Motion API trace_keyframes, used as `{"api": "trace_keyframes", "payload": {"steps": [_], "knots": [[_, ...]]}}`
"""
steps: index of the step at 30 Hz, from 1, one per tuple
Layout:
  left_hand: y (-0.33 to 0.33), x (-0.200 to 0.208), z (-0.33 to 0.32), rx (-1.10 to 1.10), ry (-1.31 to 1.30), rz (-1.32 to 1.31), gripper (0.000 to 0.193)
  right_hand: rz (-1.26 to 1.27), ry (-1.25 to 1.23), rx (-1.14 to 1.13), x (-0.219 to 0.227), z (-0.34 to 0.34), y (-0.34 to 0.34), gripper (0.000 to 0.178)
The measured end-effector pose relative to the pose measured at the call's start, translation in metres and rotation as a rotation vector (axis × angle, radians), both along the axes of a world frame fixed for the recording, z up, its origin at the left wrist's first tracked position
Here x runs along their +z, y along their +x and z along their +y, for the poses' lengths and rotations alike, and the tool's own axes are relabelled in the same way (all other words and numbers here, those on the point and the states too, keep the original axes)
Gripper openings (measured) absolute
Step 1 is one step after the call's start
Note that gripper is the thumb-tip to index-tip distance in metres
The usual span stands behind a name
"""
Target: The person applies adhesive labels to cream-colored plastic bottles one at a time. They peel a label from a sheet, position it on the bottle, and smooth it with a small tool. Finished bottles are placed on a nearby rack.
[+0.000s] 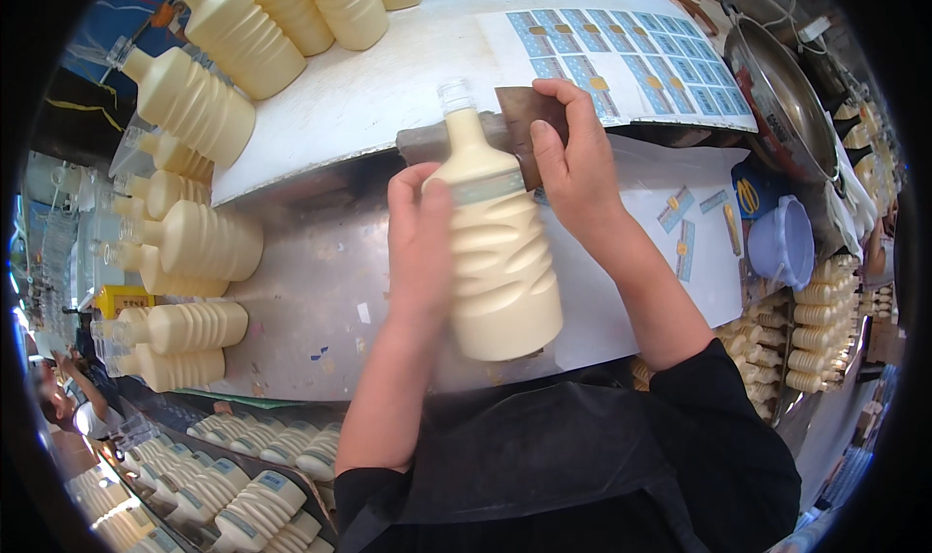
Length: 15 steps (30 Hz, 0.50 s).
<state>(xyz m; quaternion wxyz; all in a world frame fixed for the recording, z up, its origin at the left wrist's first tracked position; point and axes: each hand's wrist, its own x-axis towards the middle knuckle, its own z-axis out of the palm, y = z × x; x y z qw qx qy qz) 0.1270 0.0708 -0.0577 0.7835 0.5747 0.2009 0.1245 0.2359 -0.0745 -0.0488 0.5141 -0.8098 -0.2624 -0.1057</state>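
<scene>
In front of me a cream-coloured ribbed bottle [500, 262] lies with its clear threaded neck pointing away. A pale grey-green band [485, 188] runs across its shoulder. My left hand [419, 233] is at the bottle's left side, fingers bent and partly smeared by motion; how firmly it touches is unclear. Between the thumb and fingers of my right hand [580, 160] is a thin, dark brown flat plate [524, 116], its edge close to the bottle's shoulder. Behind the neck sits a grey block [419, 143], partly covered by the bottle.
Similar bottles [199, 237] line the left side and the raised white board [388, 67]. Printed label sheets [621, 58] lie on that board. Cut labels [684, 247], yellow-handled scissors [747, 196], a lavender bucket [780, 242] and a metal pan [791, 87] are at right. Finished-looking bottles [262, 509] fill the lower left.
</scene>
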Motion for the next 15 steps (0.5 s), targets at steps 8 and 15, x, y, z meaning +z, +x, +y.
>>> {"api": "trace_keyframes", "payload": {"steps": [8, 15], "knots": [[0.0, -0.005, -0.001, 0.063, -0.11, -0.072, 0.028, 0.002, 0.05, 0.004, -0.009, -0.002, 0.005, 0.039], [-0.003, -0.006, 0.002, 0.105, -0.167, -0.058, 0.026, 0.069, 0.133, 0.022, 0.011, 0.002, -0.002, 0.037]]}}
